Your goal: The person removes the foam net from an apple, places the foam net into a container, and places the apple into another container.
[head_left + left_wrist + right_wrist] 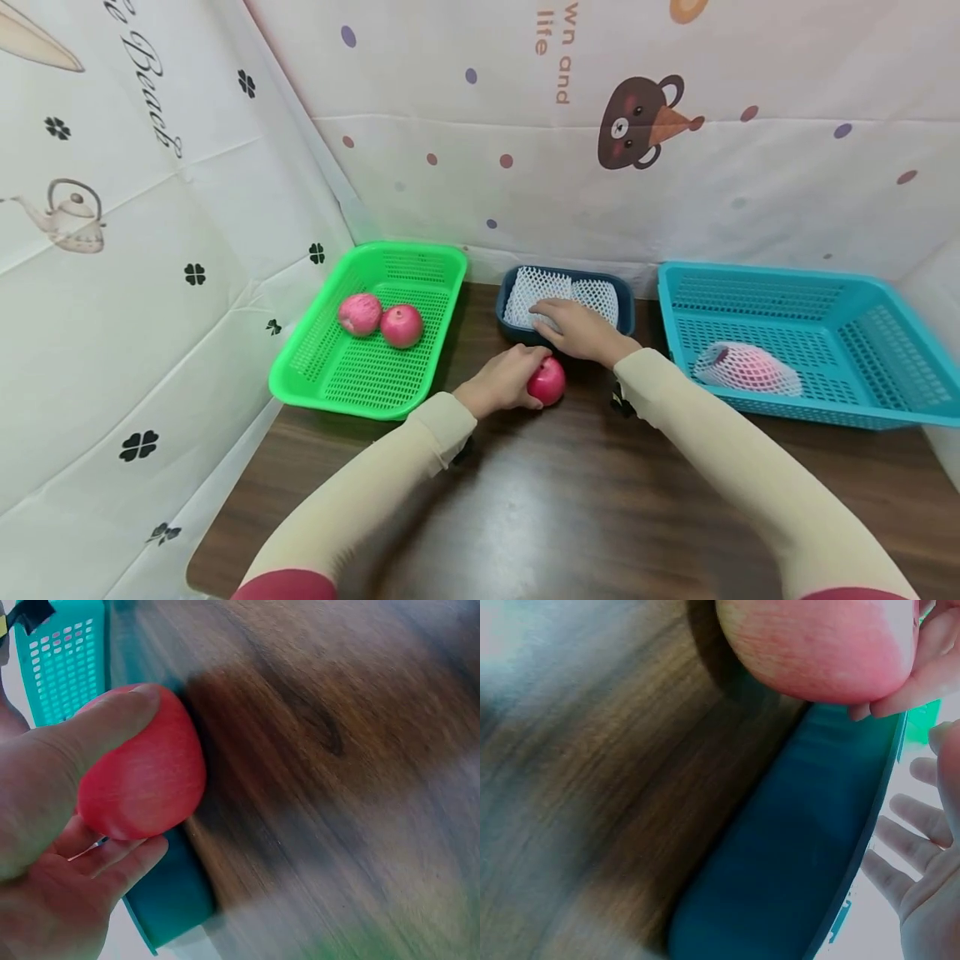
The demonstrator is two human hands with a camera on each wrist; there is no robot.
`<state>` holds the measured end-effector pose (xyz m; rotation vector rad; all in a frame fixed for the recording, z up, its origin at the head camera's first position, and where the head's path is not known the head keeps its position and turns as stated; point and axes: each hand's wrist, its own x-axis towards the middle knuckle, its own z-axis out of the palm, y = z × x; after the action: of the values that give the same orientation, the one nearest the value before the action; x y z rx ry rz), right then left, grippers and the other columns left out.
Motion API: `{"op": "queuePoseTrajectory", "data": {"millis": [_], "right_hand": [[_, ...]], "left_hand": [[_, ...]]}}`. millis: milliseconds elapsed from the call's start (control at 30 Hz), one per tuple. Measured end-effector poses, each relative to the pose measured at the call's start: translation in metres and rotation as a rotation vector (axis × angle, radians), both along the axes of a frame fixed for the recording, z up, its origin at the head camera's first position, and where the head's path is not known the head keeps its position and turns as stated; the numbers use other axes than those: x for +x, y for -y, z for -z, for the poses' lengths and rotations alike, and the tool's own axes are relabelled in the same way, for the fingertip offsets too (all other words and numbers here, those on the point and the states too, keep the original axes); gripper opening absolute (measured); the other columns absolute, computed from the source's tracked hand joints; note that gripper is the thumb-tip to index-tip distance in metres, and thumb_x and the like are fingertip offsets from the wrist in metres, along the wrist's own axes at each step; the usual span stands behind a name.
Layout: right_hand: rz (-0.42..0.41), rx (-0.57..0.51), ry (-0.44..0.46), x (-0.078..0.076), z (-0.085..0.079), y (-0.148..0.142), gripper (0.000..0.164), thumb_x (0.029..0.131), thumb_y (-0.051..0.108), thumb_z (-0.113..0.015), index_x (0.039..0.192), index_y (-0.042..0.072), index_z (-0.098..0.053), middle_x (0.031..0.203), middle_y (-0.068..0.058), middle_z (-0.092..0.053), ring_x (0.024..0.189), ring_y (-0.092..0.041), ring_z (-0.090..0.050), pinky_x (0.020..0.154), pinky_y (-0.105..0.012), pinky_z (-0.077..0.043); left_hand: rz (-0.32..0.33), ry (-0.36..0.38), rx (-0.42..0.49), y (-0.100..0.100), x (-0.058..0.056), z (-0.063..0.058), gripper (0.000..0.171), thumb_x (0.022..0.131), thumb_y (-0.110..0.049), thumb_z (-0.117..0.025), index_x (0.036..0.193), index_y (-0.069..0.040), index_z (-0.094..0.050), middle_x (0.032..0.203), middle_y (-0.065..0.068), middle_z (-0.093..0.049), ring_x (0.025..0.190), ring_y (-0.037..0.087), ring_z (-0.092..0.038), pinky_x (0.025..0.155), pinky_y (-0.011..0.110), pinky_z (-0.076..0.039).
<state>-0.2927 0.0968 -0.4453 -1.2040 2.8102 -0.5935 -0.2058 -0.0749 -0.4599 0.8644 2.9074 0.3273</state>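
My left hand [501, 383] grips a red apple [547, 382] low over the brown table, in front of a small dark blue basket [628, 310]. In the left wrist view the thumb lies across the apple [154, 784], with fingers curled beneath it. White foam net sleeves [536, 287] lie in the dark blue basket. Over them reaches my right hand [581, 329], its fingertips right at the netting in the head view. Seen from the right wrist, this hand [922, 877] has its fingers spread and nothing between them.
At left, a green basket [300, 392] contains two apples [402, 326]. A turquoise basket [832, 408] stands at right, with an apple in a foam net [750, 368] inside. A printed white cloth [420, 192] hangs behind and to the left of the table [540, 517].
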Motion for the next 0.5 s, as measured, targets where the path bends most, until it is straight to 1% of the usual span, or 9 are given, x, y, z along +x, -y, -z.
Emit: {"op": "queuePoseTrajectory", "data": {"millis": [133,233,367,500], "right_hand": [[0.006,-0.031,-0.028,0.005,0.001,-0.003,0.043,0.1,0.032,-0.054,0.136,0.009,-0.056,0.139,-0.01,-0.054,0.131,-0.028,-0.048,0.108,-0.049,-0.037],[0.006,-0.047,-0.035,0.008,0.002,-0.005,0.043,0.1,0.032,-0.055,0.137,0.01,-0.056,0.139,-0.01,-0.054,0.131,-0.028,-0.048,0.108,-0.049,-0.037],[0.005,-0.063,-0.039,0.011,0.003,-0.007,0.044,0.099,0.032,-0.056,0.138,0.011,-0.055,0.14,-0.01,-0.053,0.132,-0.028,-0.046,0.108,-0.05,-0.037],[0.024,-0.074,-0.049,0.012,0.004,-0.009,0.046,0.099,0.034,-0.056,0.139,0.013,-0.054,0.141,-0.009,-0.051,0.133,-0.028,-0.045,0.108,-0.05,-0.036]], "left_hand": [[0.03,-0.003,0.009,0.001,-0.002,-0.001,0.082,0.071,-0.038,-0.087,0.136,-0.008,-0.048,0.123,0.006,-0.06,0.108,0.019,-0.056,0.09,0.028,-0.051],[0.048,0.018,0.022,0.004,-0.003,-0.001,0.082,0.071,-0.038,-0.087,0.137,-0.008,-0.047,0.124,0.005,-0.06,0.109,0.019,-0.056,0.09,0.027,-0.051],[0.076,0.072,0.047,0.008,-0.005,-0.004,0.082,0.071,-0.034,-0.087,0.137,-0.009,-0.046,0.125,0.005,-0.059,0.111,0.018,-0.055,0.092,0.027,-0.05],[0.1,0.126,0.038,0.013,-0.006,-0.012,0.08,0.07,-0.031,-0.088,0.136,-0.01,-0.047,0.124,0.004,-0.059,0.111,0.018,-0.055,0.092,0.027,-0.05]]}}
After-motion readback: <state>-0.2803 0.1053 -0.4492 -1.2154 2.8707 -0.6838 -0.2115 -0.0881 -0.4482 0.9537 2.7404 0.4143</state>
